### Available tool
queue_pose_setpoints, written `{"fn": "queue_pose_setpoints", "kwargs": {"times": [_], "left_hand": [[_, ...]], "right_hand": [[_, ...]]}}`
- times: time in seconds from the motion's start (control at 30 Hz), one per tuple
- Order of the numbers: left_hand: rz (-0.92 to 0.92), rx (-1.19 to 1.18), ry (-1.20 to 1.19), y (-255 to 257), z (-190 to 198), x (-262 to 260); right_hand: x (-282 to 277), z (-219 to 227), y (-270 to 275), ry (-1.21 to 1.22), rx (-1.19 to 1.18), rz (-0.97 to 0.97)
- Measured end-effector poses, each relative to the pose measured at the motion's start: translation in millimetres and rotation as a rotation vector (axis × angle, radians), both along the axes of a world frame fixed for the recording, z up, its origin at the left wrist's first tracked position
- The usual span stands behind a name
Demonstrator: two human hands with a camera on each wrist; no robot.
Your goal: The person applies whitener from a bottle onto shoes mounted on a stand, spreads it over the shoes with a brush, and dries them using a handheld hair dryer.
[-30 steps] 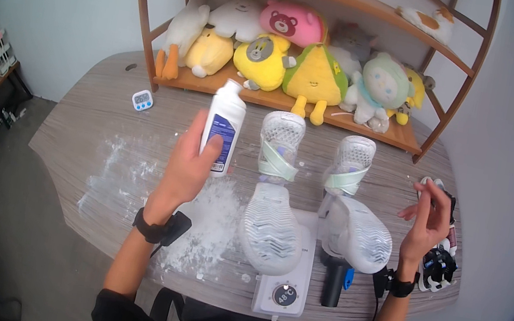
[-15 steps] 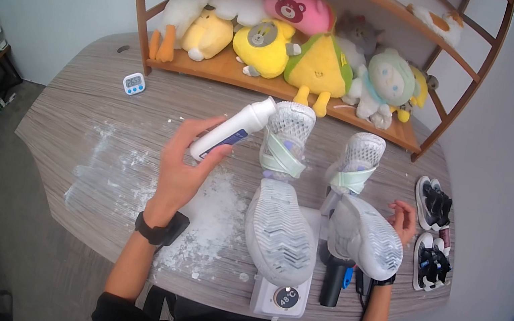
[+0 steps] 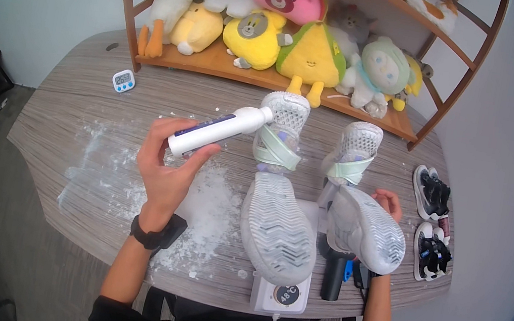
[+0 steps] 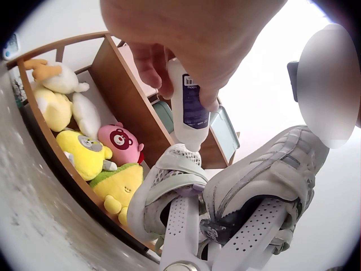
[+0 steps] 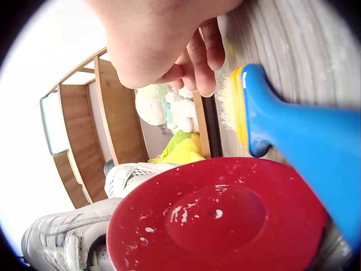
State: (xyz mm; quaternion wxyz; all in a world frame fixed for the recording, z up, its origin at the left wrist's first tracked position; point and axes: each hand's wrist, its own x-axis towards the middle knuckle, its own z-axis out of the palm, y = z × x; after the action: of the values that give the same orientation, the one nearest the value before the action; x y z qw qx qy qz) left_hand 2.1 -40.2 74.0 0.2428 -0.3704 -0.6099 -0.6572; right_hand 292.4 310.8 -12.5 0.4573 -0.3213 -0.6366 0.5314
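Note:
My left hand (image 3: 168,163) grips a white squeeze bottle (image 3: 221,131) with a blue label. The bottle tilts to the right, its mouth at the toe of the far left shoe (image 3: 280,134), which has a mint strap. In the left wrist view, the bottle's tip (image 4: 192,148) points down onto that toe. The near left shoe (image 3: 278,229) shows its zigzag sole. My right hand (image 3: 389,202) is partly hidden behind the near right shoe (image 3: 368,230). Its fingers hang loosely above a blue-handled brush (image 5: 304,127) and a red dish (image 5: 225,212) in the right wrist view.
The shoes sit on a white shoe dryer (image 3: 278,300) reading 48°C. White residue (image 3: 198,225) covers the table at left. A timer (image 3: 123,81) stands at back left, black-and-white shoes (image 3: 431,193) at right. Plush toys line the wooden shelf (image 3: 218,66). A black cylinder (image 3: 333,279) sits beside the dryer.
The bottle has gone from upright to tilted right, bringing its mouth to the far left shoe. My right hand has come down from a raised position at the right to behind the near right shoe.

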Motion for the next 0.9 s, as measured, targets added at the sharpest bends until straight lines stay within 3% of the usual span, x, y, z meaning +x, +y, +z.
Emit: {"fn": "queue_pose_setpoints", "kwargs": {"times": [0.4, 0.8, 0.87, 0.9], "left_hand": [[-0.018, 0.015, 0.034, -0.3, -5.6, -3.2], [-0.013, 0.041, -0.049, -3.6, -6.5, -4.5], [-0.017, 0.047, -0.066, -3.6, -7.3, -5.4], [-0.027, 0.051, -0.078, -3.5, -7.5, -5.6]], "right_hand": [[1.8, -6.7, 6.4, 0.024, -0.028, 0.033], [10.7, -0.8, 2.6, -0.002, -0.042, 0.271], [-5.1, 14.6, -15.4, 0.049, -0.060, 0.058], [-4.1, 17.7, -17.3, 0.045, -0.060, 0.062]]}}
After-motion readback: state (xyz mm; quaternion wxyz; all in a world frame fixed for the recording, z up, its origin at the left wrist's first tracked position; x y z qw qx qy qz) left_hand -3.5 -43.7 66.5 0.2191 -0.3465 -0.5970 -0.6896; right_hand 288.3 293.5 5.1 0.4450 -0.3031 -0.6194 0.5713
